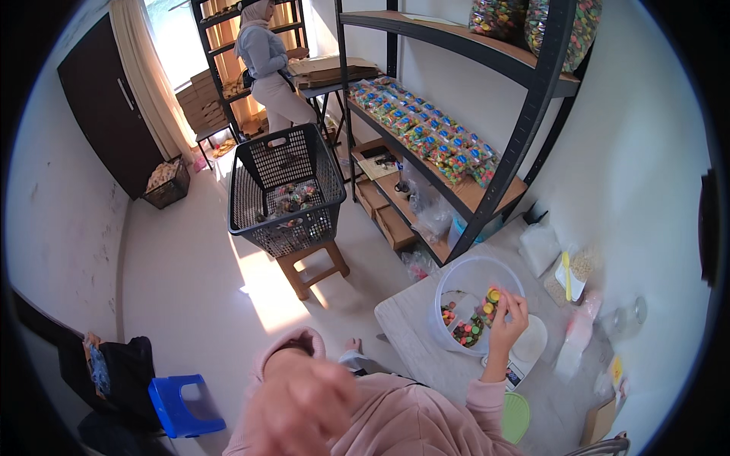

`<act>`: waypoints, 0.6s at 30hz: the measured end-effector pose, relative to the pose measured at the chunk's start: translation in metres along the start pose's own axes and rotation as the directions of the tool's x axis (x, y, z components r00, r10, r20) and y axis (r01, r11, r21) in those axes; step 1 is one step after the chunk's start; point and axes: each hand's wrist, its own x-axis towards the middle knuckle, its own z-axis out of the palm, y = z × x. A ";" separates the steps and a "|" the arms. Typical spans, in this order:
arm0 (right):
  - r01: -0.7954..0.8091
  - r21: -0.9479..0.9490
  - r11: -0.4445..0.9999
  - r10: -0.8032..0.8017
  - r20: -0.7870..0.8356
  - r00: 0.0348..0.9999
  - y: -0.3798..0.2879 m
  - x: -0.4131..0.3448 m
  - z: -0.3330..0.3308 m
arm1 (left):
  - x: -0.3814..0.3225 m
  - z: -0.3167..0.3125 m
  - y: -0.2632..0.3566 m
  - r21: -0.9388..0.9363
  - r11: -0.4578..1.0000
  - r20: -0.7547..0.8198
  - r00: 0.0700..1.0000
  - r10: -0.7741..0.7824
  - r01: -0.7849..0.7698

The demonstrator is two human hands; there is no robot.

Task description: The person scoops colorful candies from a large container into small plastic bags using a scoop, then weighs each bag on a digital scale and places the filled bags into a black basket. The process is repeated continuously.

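My right hand [509, 319] pinches the top of a small clear plastic bag [490, 302] filled with colourful button-shaped candies. It hangs inside the rim of a round translucent plastic tub [440, 319]. Loose candies [469, 333] in red, green and brown lie at the tub's bottom, with what looks like a clear scoop [465, 309] among them. My left hand [302, 399] is raised close to the camera, in front of my chest. Blur hides its fingertips and whether they grip anything. A white digital kitchen scale [529, 345] sits beside the tub, under my right wrist.
A black plastic crate [285, 228] holding filled bags stands on a brown stool [313, 273]. Rows of filled candy bags [422, 128] cover a shelf of the black rack [516, 137]. Another person [268, 68] stands at a far table. A blue stool [182, 407] is at lower left.
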 end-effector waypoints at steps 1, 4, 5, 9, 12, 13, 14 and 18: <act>-0.025 -0.005 1.000 0.025 0.002 1.000 0.003 -0.003 -0.001 | 0.012 -0.002 0.005 -0.039 0.999 0.089 0.996 -0.002 0.005; 0.025 -0.074 0.997 -0.017 0.110 0.994 0.005 -0.009 -0.006 | 0.034 -0.002 0.006 -0.111 0.994 0.228 0.973 0.025 0.000; 0.032 -0.095 0.995 -0.026 0.067 0.997 0.005 -0.009 -0.007 | 0.038 -0.001 0.002 -0.102 0.992 0.208 0.974 0.088 -0.068; 0.065 -0.114 0.991 -0.064 0.016 0.998 0.002 -0.009 -0.009 | 0.045 0.004 -0.008 -0.114 0.973 0.139 0.966 0.217 -0.202; 0.085 -0.119 0.989 -0.081 0.036 0.996 0.002 -0.008 -0.008 | 0.048 0.000 -0.005 -0.155 0.974 0.204 0.960 0.193 -0.163; 0.081 -0.119 0.990 -0.076 0.040 0.996 0.001 -0.008 -0.008 | 0.046 -0.001 -0.005 -0.141 0.975 0.212 0.956 0.201 -0.173; 0.061 -0.110 0.992 -0.056 0.047 0.997 0.001 -0.008 -0.007 | 0.042 -0.003 -0.005 -0.127 0.975 0.221 0.952 0.210 -0.185; 0.108 -0.107 0.988 -0.110 -0.010 0.994 -0.005 -0.005 -0.010 | 0.010 -0.013 -0.011 -0.084 0.991 0.142 0.983 0.115 -0.103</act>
